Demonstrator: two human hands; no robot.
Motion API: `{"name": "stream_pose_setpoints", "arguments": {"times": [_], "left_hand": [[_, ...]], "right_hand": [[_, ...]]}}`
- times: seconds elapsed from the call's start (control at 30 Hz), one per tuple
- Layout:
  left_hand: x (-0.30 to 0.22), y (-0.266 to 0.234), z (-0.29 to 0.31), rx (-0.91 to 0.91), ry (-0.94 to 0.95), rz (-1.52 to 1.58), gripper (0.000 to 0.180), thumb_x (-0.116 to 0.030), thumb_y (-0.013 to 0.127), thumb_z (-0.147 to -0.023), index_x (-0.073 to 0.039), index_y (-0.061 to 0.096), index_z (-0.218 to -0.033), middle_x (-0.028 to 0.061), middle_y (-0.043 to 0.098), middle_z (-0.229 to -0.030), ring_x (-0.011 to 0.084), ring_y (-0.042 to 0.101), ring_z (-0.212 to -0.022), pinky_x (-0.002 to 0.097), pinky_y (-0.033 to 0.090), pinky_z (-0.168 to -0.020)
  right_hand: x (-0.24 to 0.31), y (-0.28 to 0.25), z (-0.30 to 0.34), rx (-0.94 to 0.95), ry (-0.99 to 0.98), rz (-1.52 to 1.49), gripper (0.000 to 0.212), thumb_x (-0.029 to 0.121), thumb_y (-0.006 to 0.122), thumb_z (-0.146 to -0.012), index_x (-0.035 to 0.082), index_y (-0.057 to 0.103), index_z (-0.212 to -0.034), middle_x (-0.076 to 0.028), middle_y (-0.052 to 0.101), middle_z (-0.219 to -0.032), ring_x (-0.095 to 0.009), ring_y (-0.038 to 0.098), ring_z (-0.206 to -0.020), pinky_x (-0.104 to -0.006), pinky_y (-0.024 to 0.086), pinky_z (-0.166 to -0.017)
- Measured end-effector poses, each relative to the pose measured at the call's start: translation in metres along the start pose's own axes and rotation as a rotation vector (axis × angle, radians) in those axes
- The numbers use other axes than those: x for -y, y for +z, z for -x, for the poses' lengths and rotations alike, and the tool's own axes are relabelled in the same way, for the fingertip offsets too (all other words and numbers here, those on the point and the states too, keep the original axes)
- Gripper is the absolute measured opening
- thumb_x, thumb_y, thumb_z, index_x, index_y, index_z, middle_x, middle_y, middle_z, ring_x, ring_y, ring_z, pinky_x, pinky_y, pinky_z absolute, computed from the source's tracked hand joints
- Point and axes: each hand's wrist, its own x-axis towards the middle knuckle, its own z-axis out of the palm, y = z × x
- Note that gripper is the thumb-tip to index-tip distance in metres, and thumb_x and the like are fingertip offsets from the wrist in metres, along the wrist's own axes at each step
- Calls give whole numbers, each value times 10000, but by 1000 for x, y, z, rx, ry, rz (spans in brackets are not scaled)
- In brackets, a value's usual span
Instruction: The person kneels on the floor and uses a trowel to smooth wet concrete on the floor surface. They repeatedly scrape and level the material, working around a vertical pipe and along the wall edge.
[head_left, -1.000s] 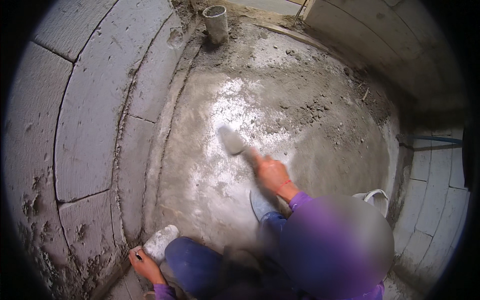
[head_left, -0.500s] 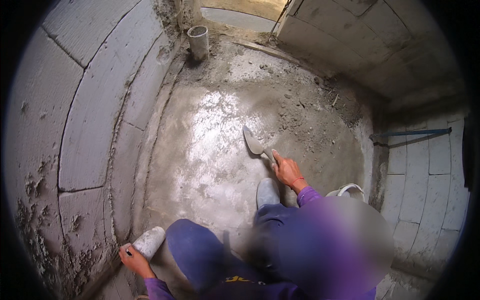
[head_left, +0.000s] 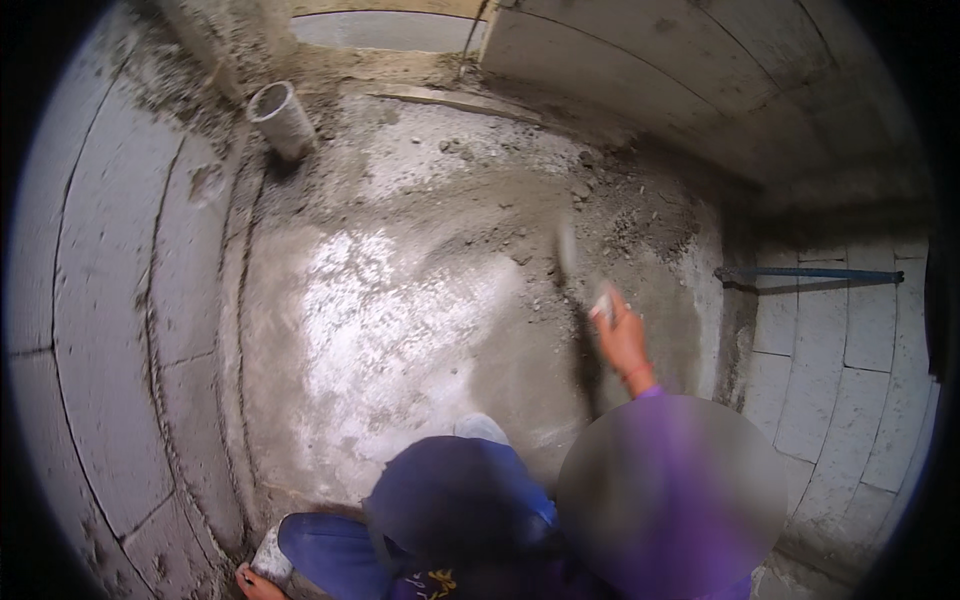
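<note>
The fingers of the right hand [head_left: 625, 335] were curled snugly round the handle of a trowel [head_left: 567, 246], its blurred blade ahead and slightly left of them, near scattered rubble crumbs [head_left: 640, 225]. The step in hand looked like a trowel stroke over the cement floor [head_left: 520, 375]; another pass would probably call for a low, flat blade. Left of the fingers lay the most open room, up to the left block wall [head_left: 110, 300]; rightward, the floor's edge came sooner. The left hand [head_left: 262, 582] was cut off below; its grip could not be told.
</note>
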Motion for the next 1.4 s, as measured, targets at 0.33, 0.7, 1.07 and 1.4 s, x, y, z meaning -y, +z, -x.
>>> {"name": "stream_pose_setpoints", "arguments": {"times": [0.33,0.7,1.07,1.4], "left_hand": [[-70,15,58,-159,75,-65,739,-545,630,-981,-119,374,-1527,205,415,-1533,408,445,-1367,448,358,-1145],[-96,32,71,-161,112,-92,585,-498,590,-1011,-66,490,-1393,217,511,-1406,397,512,-1262,457,399,-1068],[-93,39,64,-179,136,-50,492,-451,551,-1042,-13,606,-1259,229,608,-1279,385,579,-1158,466,440,-992],[-92,17,66,-168,56,-98,499,-433,538,-1059,30,677,-1185,220,678,-1192,366,632,-1077,460,474,-944]], "right_hand": [[-62,20,42,244,29,153,531,239,655,-981,134,536,-1488,-267,695,-1179,-452,682,-1054,-481,552,-900],[-47,-36,55,287,155,248,401,373,622,-999,49,552,-1225,-289,701,-901,-505,680,-802,-600,518,-686],[-144,-17,20,-160,521,204,498,365,556,-1033,-28,554,-1339,-330,674,-1162,-497,680,-992,-539,535,-844],[-69,40,26,-94,691,-301,420,443,519,-1059,39,619,-1117,-159,655,-764,-281,651,-559,-453,522,-567]]}}
